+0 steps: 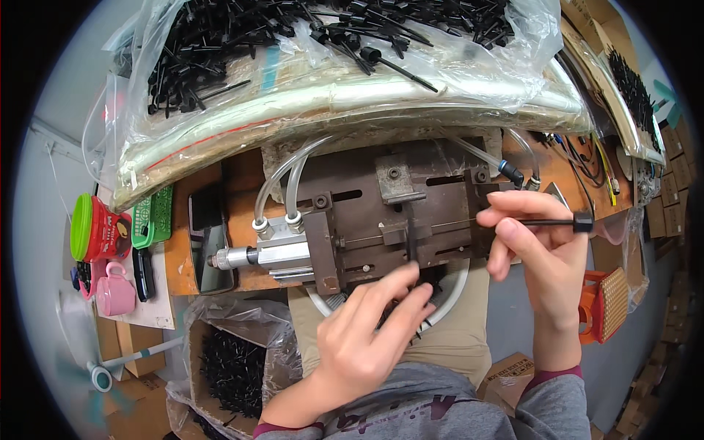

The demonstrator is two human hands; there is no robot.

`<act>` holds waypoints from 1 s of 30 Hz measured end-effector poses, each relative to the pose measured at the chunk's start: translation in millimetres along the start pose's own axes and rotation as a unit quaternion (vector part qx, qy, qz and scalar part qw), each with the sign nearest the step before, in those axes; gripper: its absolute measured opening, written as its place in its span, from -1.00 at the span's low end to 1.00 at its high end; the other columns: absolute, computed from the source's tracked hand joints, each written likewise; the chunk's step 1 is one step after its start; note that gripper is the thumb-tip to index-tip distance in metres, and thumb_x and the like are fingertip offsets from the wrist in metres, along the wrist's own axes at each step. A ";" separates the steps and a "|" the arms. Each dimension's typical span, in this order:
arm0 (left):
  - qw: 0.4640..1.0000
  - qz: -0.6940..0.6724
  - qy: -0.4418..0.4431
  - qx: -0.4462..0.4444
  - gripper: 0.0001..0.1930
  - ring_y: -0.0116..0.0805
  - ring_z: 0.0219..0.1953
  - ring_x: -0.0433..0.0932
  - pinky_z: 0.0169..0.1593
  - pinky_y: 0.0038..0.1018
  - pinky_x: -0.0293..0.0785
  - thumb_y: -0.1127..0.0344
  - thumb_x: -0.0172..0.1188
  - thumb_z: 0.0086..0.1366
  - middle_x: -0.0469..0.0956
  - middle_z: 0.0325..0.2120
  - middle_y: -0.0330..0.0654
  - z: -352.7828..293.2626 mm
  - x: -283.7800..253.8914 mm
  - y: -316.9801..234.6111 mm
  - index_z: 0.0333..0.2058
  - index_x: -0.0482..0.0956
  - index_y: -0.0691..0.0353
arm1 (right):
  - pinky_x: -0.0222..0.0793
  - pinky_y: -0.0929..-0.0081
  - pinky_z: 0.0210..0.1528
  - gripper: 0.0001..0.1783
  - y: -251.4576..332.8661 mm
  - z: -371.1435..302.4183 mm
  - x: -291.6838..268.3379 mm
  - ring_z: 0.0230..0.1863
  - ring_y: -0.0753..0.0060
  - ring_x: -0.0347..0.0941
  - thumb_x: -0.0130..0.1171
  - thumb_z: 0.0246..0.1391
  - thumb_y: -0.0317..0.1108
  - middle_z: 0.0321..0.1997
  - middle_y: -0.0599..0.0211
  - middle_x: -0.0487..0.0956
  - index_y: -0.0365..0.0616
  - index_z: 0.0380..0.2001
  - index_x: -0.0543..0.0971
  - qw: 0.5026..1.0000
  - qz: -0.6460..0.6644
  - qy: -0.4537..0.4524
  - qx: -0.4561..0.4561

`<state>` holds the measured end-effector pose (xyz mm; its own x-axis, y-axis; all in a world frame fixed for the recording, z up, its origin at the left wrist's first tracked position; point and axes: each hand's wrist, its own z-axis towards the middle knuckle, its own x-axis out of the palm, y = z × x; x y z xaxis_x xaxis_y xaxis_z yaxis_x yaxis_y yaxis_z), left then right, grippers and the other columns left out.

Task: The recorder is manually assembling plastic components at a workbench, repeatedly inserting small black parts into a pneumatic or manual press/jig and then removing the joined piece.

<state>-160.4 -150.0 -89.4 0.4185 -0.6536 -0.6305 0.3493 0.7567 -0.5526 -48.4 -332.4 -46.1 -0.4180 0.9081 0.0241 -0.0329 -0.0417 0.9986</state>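
My right hand is raised right of the metal fixture. Its thumb and fingers pinch a thin black plastic rod with a wider cap, which lies level and points left. My left hand is at the fixture's near edge with curled fingers. Its fingertips close on the near end of a dark upright piece in the middle of the fixture; the hand hides the rest of that piece. A silver air cylinder is mounted on the fixture's left side, joined to clear hoses.
Behind the fixture, a plastic-lined tray holds a heap of black capped rods. A lined box of black parts stands lower left. A phone, pink mug and red tub sit left. An orange stool stands right.
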 end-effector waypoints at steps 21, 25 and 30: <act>0.992 0.067 -0.045 0.101 -0.81 -0.36 -0.37 0.70 -0.27 -0.52 0.59 0.49 0.42 0.09 0.71 -0.32 -0.10 96.2 -41.0 31.1 -0.28 0.70 0.28 | 0.60 0.34 -0.15 -0.68 -27.3 -29.9 11.6 -0.06 0.06 0.57 0.46 -0.20 -0.57 0.15 -0.09 0.51 -0.31 -0.29 0.62 0.890 -0.359 0.074 -0.270; 0.955 0.231 -0.094 0.158 -0.85 -0.27 -0.18 0.59 -0.11 -0.40 0.49 0.52 0.29 0.12 0.61 -0.29 -0.23 166.2 -55.7 74.6 -0.29 0.67 0.21 | 0.56 0.43 -0.24 -0.78 -46.3 -32.3 26.4 -0.18 0.21 0.63 0.33 -0.10 -0.51 0.17 -0.04 0.53 -0.29 -0.32 0.56 0.844 -0.442 0.096 -0.287; 0.898 0.324 0.006 0.296 -0.87 -0.25 -0.17 0.51 -0.09 -0.33 0.51 0.50 0.30 0.06 0.49 -0.33 -0.27 212.2 -49.7 119.4 -0.36 0.66 0.21 | 0.40 0.62 -0.47 -0.84 -60.3 -23.5 41.3 -0.58 0.53 0.49 0.24 -0.14 -0.47 0.16 0.00 0.58 -0.22 -0.39 0.57 0.799 -0.501 0.077 -0.324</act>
<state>38.4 -24.8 -8.4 0.6866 -0.0700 -0.7236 0.4214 0.8494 0.3177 -85.1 -302.1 -106.4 0.0066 0.5606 -0.8280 -0.8630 0.4215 0.2785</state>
